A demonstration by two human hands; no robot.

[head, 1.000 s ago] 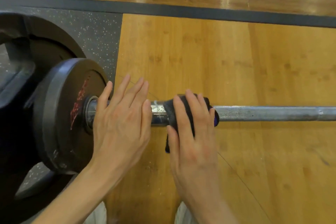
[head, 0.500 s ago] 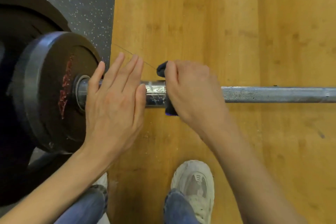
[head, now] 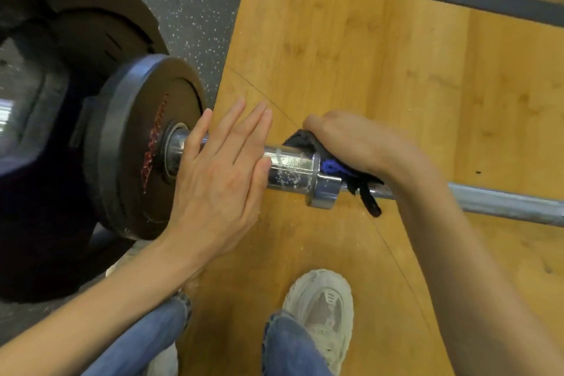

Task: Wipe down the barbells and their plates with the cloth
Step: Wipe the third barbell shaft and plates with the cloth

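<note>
Right hand (head: pixel 360 146) around cloth (head: pixel 308 143), barbell (head: pixel 503 204)

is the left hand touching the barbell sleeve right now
Touching. The head view shows the left hand lying flat, fingers straight, across the sleeve beside the plate.

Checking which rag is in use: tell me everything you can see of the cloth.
The cloth is dark, nearly black, with a bright blue patch, soft and bunched. It is wrapped over the barbell beside the steel collar, mostly hidden under the right hand, which grips it. One corner pokes out above; a thin strip hangs below the bar.
</note>
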